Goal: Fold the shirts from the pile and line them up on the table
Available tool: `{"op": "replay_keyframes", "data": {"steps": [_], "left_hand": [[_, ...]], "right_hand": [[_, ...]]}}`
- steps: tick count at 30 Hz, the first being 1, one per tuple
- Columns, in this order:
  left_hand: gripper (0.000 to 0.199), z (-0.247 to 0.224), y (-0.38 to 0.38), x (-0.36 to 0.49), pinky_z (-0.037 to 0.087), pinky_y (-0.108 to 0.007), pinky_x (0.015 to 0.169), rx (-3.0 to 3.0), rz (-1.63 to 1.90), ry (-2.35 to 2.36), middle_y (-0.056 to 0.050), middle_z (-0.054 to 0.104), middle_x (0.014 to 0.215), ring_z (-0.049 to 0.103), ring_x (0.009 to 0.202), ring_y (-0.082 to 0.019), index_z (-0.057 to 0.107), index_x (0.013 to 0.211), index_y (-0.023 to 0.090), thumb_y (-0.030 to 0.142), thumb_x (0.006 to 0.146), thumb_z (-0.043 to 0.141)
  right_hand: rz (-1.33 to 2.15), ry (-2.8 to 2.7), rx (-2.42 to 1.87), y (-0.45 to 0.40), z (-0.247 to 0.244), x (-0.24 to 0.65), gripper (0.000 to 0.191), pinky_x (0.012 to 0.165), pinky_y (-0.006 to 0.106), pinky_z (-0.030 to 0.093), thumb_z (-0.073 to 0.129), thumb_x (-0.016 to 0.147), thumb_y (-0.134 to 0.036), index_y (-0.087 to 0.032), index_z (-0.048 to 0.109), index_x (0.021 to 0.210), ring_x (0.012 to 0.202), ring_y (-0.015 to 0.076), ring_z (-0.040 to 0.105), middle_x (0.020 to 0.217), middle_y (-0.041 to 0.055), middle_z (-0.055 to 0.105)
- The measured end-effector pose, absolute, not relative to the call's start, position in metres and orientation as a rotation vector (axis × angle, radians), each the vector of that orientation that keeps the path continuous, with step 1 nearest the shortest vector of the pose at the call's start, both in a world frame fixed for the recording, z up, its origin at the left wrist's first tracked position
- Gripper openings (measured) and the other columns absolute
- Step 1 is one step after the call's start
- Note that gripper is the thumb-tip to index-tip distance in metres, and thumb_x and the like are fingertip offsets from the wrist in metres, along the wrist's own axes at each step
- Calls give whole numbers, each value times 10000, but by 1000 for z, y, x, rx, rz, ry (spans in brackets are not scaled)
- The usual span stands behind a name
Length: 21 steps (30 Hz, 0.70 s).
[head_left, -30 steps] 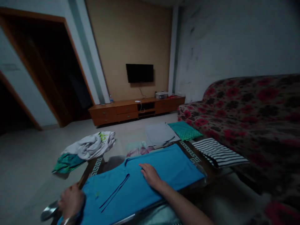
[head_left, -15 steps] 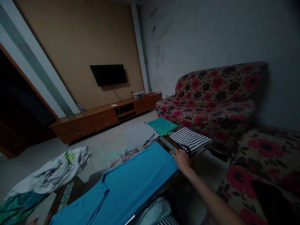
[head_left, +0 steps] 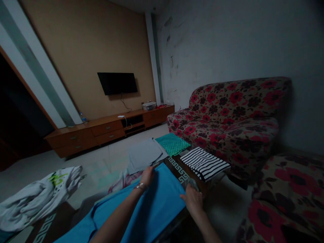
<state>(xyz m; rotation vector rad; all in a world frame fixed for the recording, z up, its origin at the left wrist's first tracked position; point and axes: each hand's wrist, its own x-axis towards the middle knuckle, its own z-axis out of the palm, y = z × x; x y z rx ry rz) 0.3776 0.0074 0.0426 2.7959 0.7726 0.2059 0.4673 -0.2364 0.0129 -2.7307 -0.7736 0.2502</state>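
Blue garment [head_left: 162, 199] spread over table [head_left: 178, 167], bottom centre of frame. Left hand [head_left: 147, 176] at far edge, right hand [head_left: 194, 199] at right end, seemingly to steady cloth between; cannot tell whether either grips.

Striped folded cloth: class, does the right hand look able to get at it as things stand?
Probably yes: the right hand, though at the edge of the blue garment, is close by, and nothing covers the striped folded cloth.
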Motion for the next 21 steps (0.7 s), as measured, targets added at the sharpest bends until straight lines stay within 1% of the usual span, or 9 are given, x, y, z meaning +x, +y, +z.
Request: {"op": "replay_keyframes", "data": {"steps": [3, 5, 7, 9, 10, 13, 15, 18, 21], "left_hand": [[349, 35, 12, 430, 421, -392, 970, 2760, 108, 934, -136, 590, 1201, 531, 1162, -249, 540, 1188, 147, 136, 839, 541], [362, 33, 16, 454, 436, -449, 961, 2723, 34, 1036, -128, 562, 1235, 520, 1166, -263, 534, 1203, 147, 222, 853, 588], [369, 32, 22, 470, 453, -475, 948, 2673, -58, 1096, -113, 552, 1238, 535, 1135, -250, 545, 1195, 141, 301, 867, 599], [349, 30, 29, 479, 484, -446, 913, 2609, -163, 1102, -89, 579, 1184, 569, 1069, -234, 573, 1154, 128, 337, 876, 593], [337, 30, 33, 481, 498, -422, 888, 2575, -208, 1086, -77, 594, 1149, 583, 1038, -233, 586, 1130, 120, 342, 877, 592], [320, 29, 43, 483, 523, -391, 837, 2490, -275, 1006, -58, 608, 1103, 601, 983, -220, 596, 1105, 120, 349, 882, 584], [327, 31, 48, 481, 529, -392, 830, 2445, -264, 949, -69, 604, 1118, 603, 975, -206, 582, 1131, 131, 351, 889, 573], [341, 34, 55, 478, 530, -390, 828, 2393, -223, 873, -73, 595, 1139, 601, 982, -207, 571, 1155, 140, 356, 892, 567], [329, 37, 56, 479, 531, -386, 825, 2355, -207, 794, -71, 598, 1130, 603, 976, -205, 576, 1145, 139, 346, 889, 574]], "right_hand": [[286, -848, -2709, -234, 7, 471, 180, 794, 390, 458, 640, 799, -302, -189, 639, 938, 915, 283, 668, 923, 130, 706], [232, -908, -2686, -232, 1, 470, 118, 798, 392, 460, 604, 812, -290, -209, 644, 887, 937, 288, 658, 934, 125, 698], [129, -927, -2647, -230, -7, 467, 95, 794, 391, 463, 569, 813, -258, -216, 637, 865, 949, 295, 646, 963, 135, 680], [69, -889, -2570, -228, -15, 467, 92, 767, 383, 471, 533, 804, -221, -216, 615, 842, 912, 293, 645, 957, 141, 666], [74, -854, -2509, -227, -19, 467, 90, 750, 379, 476, 514, 800, -212, -217, 600, 825, 873, 287, 649, 921, 135, 666], [188, -721, -2214, -226, -28, 471, 81, 714, 375, 500, 481, 801, -263, -232, 555, 803, 758, 259, 652, 780, 87, 659], [313, -642, -1960, -226, -32, 473, 161, 708, 377, 520, 516, 780, -346, -228, 554, 883, 743, 248, 657, 769, 65, 667], [511, -528, -1653, -230, -32, 474, 456, 666, 370, 538, 624, 689, -454, -190, 545, 1053, 721, 243, 664, 797, 68, 685], [633, -434, -1515, -244, -26, 476, 628, 630, 347, 537, 697, 602, -519, -158, 551, 1095, 672, 229, 658, 783, 77, 688]]}}
